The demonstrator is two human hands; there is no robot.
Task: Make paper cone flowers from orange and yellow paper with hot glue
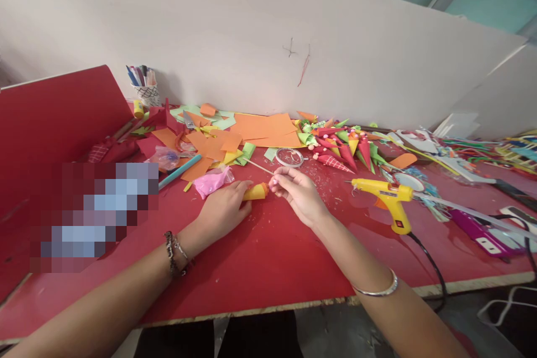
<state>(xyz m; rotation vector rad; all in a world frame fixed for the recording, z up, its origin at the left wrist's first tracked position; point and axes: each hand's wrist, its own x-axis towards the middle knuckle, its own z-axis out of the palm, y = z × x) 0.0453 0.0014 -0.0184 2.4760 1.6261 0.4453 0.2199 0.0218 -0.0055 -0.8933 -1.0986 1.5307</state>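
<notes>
My left hand (226, 207) lies low over the red table, its fingers closed around a yellow tube-shaped piece (255, 193) with an orange end. I cannot tell whether that piece is rolled paper. Just right of it, my right hand (300, 193) pinches a thin wooden stick (260, 166) that points up and left. A small pinkish bead-like spot (275, 182) shows at the fingertips. Beside my left hand sits a plastic bag of pink material (210, 182). A clear round ring, perhaps a tape roll (289, 158), lies beyond my right hand.
A yellow glue gun (388, 196) with a black cord rests at right, near a purple power strip (486, 235). Paper cones (344, 148) are heaped behind. Orange paper sheets (266, 128) and scraps cover the back. A pen cup (145, 92) stands at back left.
</notes>
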